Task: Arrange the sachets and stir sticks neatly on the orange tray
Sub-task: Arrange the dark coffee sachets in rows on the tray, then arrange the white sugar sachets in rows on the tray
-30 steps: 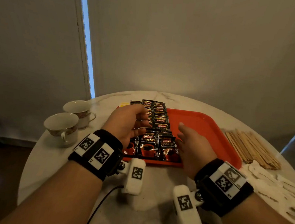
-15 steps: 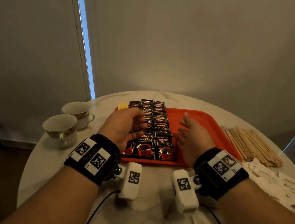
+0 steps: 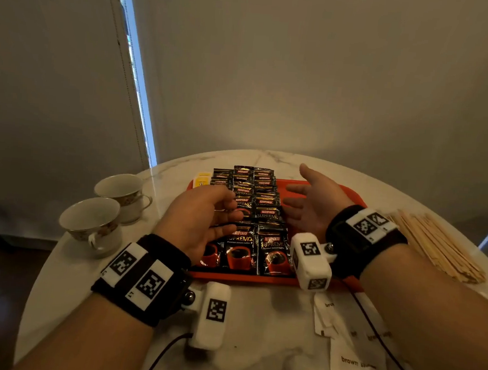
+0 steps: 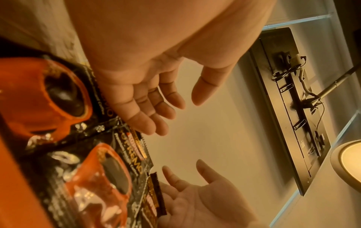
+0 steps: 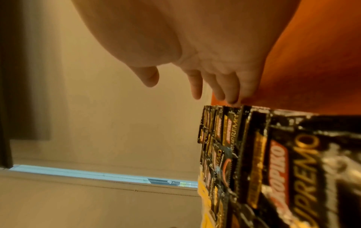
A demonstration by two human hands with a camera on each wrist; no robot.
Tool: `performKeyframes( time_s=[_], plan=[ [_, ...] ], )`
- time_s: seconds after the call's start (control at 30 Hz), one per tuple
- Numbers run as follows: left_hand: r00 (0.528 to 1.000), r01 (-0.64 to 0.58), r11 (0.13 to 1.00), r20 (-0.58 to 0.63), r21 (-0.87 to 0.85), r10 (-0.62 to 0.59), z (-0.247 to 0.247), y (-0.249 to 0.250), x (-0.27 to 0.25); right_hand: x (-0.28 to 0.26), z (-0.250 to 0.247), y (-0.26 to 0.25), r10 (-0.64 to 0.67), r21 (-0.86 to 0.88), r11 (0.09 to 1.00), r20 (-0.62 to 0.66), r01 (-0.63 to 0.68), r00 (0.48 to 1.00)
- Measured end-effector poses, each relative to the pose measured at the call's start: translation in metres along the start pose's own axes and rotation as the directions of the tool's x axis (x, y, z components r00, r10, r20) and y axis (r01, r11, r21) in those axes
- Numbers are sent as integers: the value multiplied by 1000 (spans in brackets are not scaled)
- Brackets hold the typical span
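Note:
Black coffee sachets [image 3: 264,212] lie in overlapping columns on the left half of the orange tray [image 3: 244,278]. My left hand [image 3: 228,215] hovers over the left column, fingers relaxed, holding nothing. My right hand [image 3: 300,195] stands on edge just right of the sachets, palm facing them, thumb up, fingers straight. The left wrist view shows the left hand [image 4: 170,111] empty above the sachets [image 4: 109,169], the right hand [image 4: 187,185] opposite. In the right wrist view the right hand [image 5: 185,86] has its little-finger side by the sachets [image 5: 254,154] on the tray [image 5: 312,61].
A heap of wooden stir sticks [image 3: 436,246] lies on the marble table right of the tray. White sugar sachets [image 3: 348,359] are scattered at the near right. Two teacups [image 3: 94,222] stand at the left. A yellow sachet [image 3: 202,180] sits at the tray's far left corner.
My right hand has come off the sachets' right edge, turned palm-left with thumb up and reached further across the tray. The left hand has stayed over the left column.

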State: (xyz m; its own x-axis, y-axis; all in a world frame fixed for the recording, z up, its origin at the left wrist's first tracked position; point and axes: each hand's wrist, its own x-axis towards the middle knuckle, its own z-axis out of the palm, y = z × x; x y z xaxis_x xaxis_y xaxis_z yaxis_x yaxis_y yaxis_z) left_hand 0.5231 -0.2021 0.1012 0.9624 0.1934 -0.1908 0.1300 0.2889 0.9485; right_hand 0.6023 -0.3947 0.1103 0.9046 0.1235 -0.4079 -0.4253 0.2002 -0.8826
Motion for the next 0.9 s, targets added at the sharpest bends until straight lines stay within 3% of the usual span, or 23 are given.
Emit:
performKeyframes(
  time_s=[0.07,0.2,0.3,0.37,0.47,0.57,0.67,0.77,0.9],
  plan=[
    [1000,-1,1000,4,-7,1,-1,0,1,3,-1,-4,27,-16,1000,16,-27,1000],
    [1000,-17,999,25,-36,18,1,3,-3,-5,-11,-14,-50,-69,997,-36,47,998],
    [998,-33,999,48,-29,35,10,1,-14,-30,-23,-15,-64,-260,964,-30,54,998],
    [993,-55,997,105,44,51,24,-2,-27,-51,-35,-14,-57,-459,887,-16,44,998],
    [954,-157,950,289,270,76,48,-11,-56,-85,-59,-11,-36,-743,668,18,37,999],
    [882,-310,779,471,545,22,62,-20,-90,-117,-81,-11,-72,-887,460,10,42,997],
    [792,-478,482,598,735,-127,70,-30,-122,-140,-107,-12,-156,-945,328,-48,6,987],
    [719,-593,189,621,783,-313,82,-41,-146,-159,-133,-12,-178,-960,270,-129,-78,976],
    [669,-670,22,616,742,-417,105,-53,-156,-183,-160,-7,-144,-973,156,-192,-169,971]
  ],
)
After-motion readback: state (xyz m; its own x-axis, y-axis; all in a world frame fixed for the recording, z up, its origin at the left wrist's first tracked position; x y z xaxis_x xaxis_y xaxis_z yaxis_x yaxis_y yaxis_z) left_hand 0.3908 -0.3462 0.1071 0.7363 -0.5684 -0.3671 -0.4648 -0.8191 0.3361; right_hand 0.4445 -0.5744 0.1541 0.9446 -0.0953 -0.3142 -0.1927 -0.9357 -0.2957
